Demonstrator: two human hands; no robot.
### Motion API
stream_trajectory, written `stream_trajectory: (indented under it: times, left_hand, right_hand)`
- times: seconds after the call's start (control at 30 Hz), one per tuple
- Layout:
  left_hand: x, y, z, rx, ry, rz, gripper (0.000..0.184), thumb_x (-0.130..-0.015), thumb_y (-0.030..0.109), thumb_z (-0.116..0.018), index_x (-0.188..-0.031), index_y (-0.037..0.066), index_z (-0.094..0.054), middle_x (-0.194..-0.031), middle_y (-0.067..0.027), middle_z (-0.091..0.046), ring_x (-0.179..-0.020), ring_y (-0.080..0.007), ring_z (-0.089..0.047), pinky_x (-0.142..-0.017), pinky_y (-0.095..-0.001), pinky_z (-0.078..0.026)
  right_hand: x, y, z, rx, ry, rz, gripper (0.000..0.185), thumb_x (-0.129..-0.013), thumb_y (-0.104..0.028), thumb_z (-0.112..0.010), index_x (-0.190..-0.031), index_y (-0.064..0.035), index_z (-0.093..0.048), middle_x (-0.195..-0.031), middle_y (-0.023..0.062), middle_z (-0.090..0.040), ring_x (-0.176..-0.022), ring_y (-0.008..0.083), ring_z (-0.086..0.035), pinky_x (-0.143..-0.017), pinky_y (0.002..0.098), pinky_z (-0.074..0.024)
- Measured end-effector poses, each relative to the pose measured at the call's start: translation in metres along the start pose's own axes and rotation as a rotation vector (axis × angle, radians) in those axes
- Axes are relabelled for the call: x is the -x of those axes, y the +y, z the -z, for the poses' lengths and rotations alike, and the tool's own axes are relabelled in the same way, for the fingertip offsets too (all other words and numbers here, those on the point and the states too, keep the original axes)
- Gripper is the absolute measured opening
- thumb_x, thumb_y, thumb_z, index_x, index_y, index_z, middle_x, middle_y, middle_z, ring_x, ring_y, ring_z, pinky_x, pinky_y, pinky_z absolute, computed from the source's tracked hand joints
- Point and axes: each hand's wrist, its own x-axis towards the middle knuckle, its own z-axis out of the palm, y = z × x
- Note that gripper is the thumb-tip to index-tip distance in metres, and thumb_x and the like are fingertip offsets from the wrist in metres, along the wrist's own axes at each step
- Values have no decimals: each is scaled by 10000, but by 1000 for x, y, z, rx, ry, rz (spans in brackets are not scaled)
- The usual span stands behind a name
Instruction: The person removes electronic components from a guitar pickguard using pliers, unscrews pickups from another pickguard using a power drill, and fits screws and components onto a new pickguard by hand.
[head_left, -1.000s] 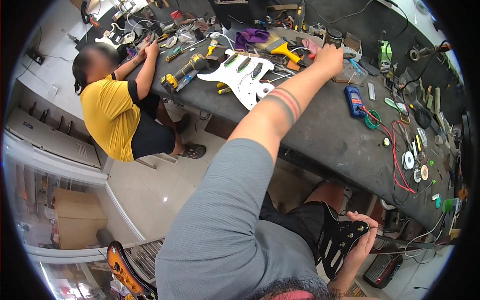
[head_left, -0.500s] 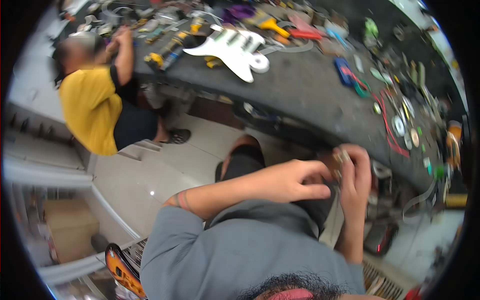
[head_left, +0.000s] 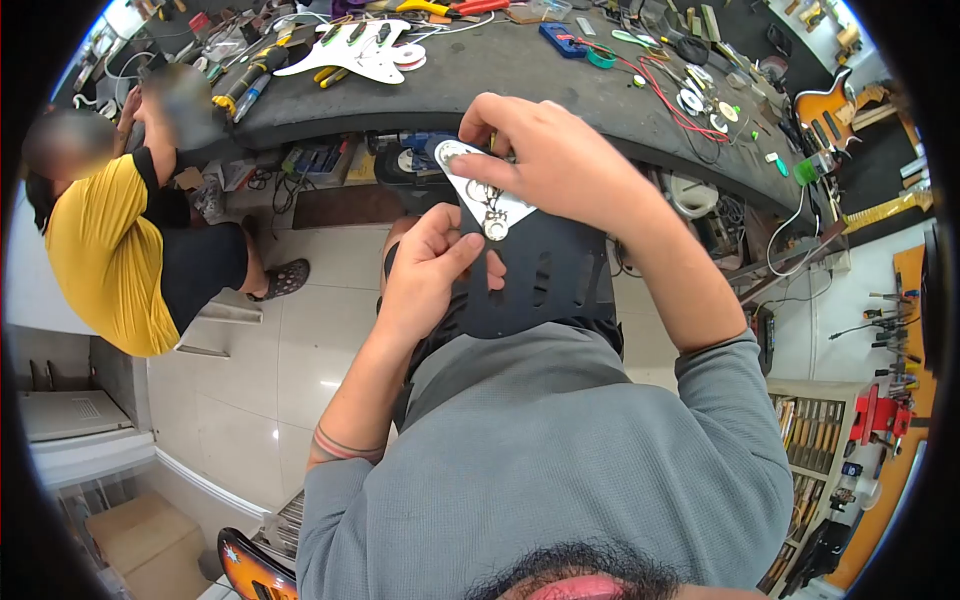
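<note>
Head view: the black pickguard [head_left: 525,255], toward one o'clock of centre, has been turned over in the last second, leaving its wired controls [head_left: 493,226] accessible. The left hand [head_left: 425,275] pinches its nine o'clock edge; the right hand [head_left: 555,155], at twelve, lays its thumb across, fingertips too hidden to tell a grip

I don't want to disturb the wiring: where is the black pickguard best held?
Pinch the black pickguard by the bare right edge of its slotted end, probably best from the person's own right. It is thin and flat, so thumb above and fingers below should hold it, and the wired parts cluster toward its far left.
</note>
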Motion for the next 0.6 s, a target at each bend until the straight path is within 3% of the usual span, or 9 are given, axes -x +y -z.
stream_trajectory:
  times: [0.03,0.13,0.17,0.27,0.47,0.6]
  left_hand:
    - [4,-1,3,1,15,-30,136,-1114,122,-629,-1186,7,-621,-954,-136,-782,-815,-196,-784,-749,-339,-662]
    - [15,-3,11,25,67,-77,166,-1117,141,-633,-1203,-1,-633,-953,-123,-770,-800,-181,-767,-747,-345,-669]
    - [18,-4,12,29,98,-69,184,-1121,155,-632,-1213,-4,-640,-954,-113,-768,-818,-178,-770,-741,-349,-671]
    - [23,-3,16,24,140,-80,191,-1116,153,-646,-1221,-7,-639,-1001,-112,-762,-833,-181,-770,-747,-357,-680]
    - [10,-9,17,67,217,-75,139,-1124,98,-615,-1210,-10,-636,-948,-123,-779,-796,-189,-778,-744,-331,-670]
    - [-18,-16,27,56,144,-7,195,-1108,139,-659,-1218,-20,-648,-1043,-110,-754,-844,-179,-773,-734,-358,-688]
  right_hand:
    - [5,1,7,-6,-26,72,437,-1007,-359,-799,-1278,-40,-672,-1106,143,-755,-1055,336,-721,-940,430,-565]
    - [22,1,32,-65,-66,119,401,-1010,-284,-778,-1320,-54,-670,-1261,136,-720,-1231,319,-672,-1086,409,-514]
    - [28,8,39,-65,-46,175,402,-1004,-272,-783,-1326,-48,-692,-1306,143,-708,-1243,325,-668,-1103,435,-509]
    - [48,27,48,-255,43,66,377,-1029,-237,-763,-1334,-31,-684,-1282,121,-710,-1228,285,-671,-1094,392,-510]
    - [106,88,22,-575,188,-422,330,-1093,-208,-703,-1359,-16,-662,-1298,65,-696,-1238,197,-645,-1092,358,-507]
    - [134,115,-7,-672,271,-380,390,-1101,-154,-656,-1450,6,-593,-1406,99,-653,-1368,224,-604,-1189,384,-450]
